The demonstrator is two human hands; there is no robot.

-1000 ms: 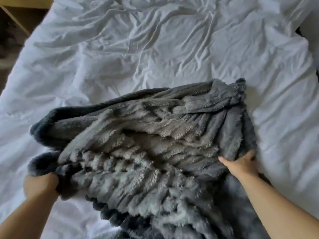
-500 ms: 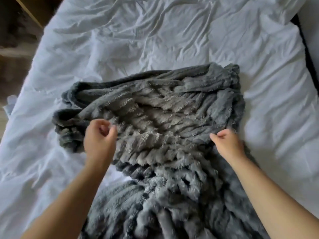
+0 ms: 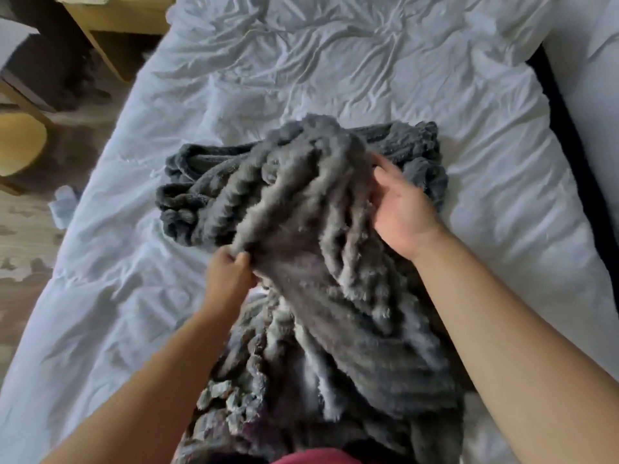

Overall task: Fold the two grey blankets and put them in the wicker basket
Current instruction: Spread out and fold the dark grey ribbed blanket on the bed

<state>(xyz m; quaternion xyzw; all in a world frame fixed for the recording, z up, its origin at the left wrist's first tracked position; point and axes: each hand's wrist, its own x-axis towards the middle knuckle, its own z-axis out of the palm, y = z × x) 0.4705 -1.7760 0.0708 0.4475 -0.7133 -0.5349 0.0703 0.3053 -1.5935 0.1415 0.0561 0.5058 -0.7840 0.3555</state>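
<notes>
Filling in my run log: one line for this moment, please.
stage: folding | left hand: pinching grey blanket edge | right hand: open on blanket | surface: white bed | basket: unseen

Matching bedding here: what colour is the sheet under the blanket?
White, and wrinkled all over: the sheet shows plainly in the head view.

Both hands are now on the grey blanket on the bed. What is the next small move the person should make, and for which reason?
Probably carry the lifted flap forward and lay it flat over the far part. The left hand pinches the edge of the grey blanket, the right hand supports the raised fold, and the far part already lies bunched on the white bed sheet. No basket is in view yet.
</notes>
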